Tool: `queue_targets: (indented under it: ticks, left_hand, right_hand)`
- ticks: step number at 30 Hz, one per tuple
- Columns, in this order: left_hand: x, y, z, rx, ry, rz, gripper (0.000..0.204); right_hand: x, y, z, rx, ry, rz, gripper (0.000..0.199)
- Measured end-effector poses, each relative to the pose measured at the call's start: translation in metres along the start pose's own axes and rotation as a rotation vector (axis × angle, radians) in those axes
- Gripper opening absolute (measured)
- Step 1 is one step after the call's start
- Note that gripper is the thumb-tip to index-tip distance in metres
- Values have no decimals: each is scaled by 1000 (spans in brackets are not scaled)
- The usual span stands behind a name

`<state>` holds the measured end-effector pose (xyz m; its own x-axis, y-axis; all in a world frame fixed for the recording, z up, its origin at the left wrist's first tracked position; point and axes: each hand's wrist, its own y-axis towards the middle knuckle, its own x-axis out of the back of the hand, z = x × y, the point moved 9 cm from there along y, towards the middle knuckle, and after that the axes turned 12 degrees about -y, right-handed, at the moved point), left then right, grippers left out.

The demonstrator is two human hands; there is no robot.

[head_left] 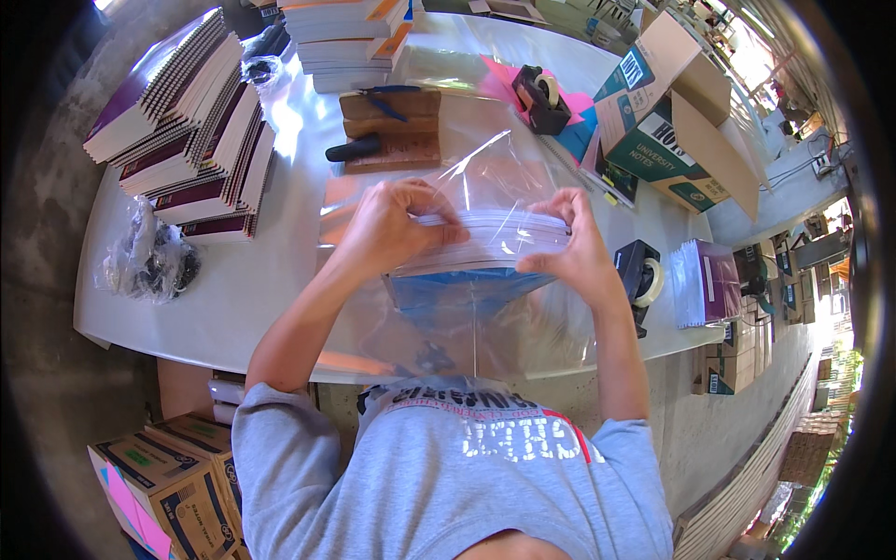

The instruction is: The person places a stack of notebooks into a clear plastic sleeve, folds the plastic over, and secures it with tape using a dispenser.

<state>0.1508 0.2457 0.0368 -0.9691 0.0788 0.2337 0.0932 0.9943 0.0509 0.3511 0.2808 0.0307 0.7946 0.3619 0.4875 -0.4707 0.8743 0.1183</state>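
Right in front of me, a thick stack of notebooks (509, 233) with white page edges and a blue cover underneath stands above the table. Clear plastic wrap (499, 173) lies over and around it, rising in a shiny crease on the far side. My left hand (399, 229) is at the left end of the stack, its fingers curled onto the plastic at the top. At the opposite end, my right hand (571, 245) grips the stack, thumb on the near side and fingers behind. Whether the plastic is a bag or a sheet, I cannot tell.
Spiral notebooks (201, 140) are piled at left, beside crumpled plastic (149, 252). Beyond lie a brown cardboard piece (392, 140) with a cutter (353, 149), and tall book stacks (345, 47). Tape dispensers (639, 280) (541, 98), an open carton (667, 121) and purple notebooks (707, 285) occupy the right.
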Motion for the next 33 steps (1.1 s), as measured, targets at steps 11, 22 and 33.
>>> queue_targets:
  ticks: [11, 22, 33]
  left_hand:
    - [26, 6, -6, -160, -86, -211, 104]
    - [5, 15, -14, 76, 37, -132, 113]
    - [9, 11, 32, 318, 35, 155, 47]
  right_hand:
    - [-5, 36, 13, -82, -111, 47, 107]
    - [-5, 36, -5, -122, -87, 174, 73]
    - [-2, 42, -10, 27, -324, 134, 16]
